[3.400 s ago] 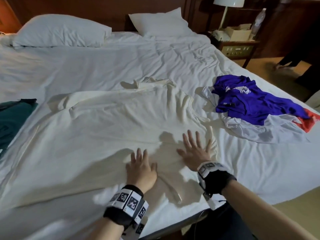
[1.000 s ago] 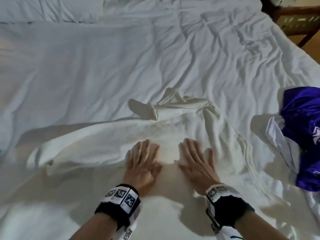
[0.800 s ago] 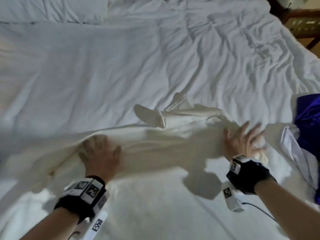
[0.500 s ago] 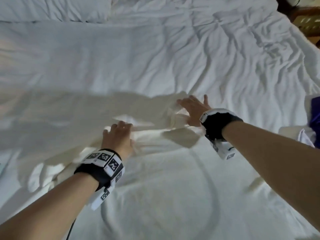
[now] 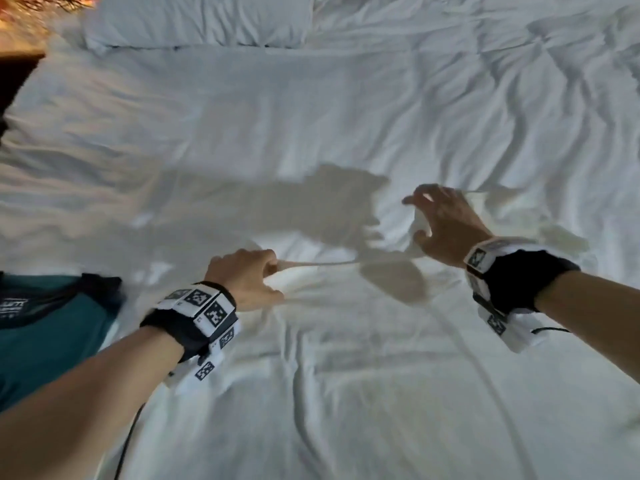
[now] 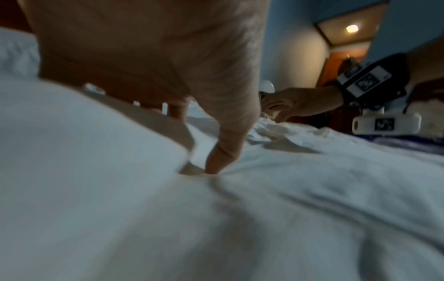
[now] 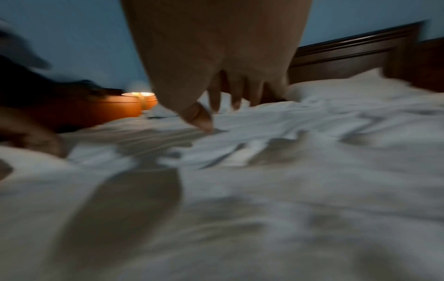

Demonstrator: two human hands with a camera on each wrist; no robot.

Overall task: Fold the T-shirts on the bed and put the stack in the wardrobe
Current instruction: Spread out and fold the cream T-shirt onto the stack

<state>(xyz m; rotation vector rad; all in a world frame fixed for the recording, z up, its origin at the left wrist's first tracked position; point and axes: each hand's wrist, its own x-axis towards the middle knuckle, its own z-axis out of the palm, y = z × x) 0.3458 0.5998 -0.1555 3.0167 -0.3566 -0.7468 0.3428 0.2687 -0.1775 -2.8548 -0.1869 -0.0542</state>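
Observation:
A cream-white T-shirt (image 5: 311, 285) lies spread on the white bed sheet (image 5: 311, 109), hard to tell apart from it. My left hand (image 5: 272, 271) pinches the shirt's far edge, which runs taut to the right from its fingers. In the left wrist view the left hand (image 6: 216, 163) has its thumb pressed into the cloth. My right hand (image 5: 419, 218) is farther right and curls its thumb and fingers over a bunch of the same shirt. The right wrist view, blurred, shows the right hand (image 7: 216, 112) with its fingertips down on the fabric.
A teal T-shirt (image 5: 45, 334) lies at the bed's left edge, close to my left forearm. A pillow (image 5: 197, 19) sits at the head of the bed below the dark headboard (image 7: 348, 53). A purple garment (image 6: 408, 144) shows behind my right wrist.
Both hands stopped smoothing the shirt with flat palms, swept apart, then reached to its far edge and took hold of it. The view shifted left, bringing the teal shirt into sight.

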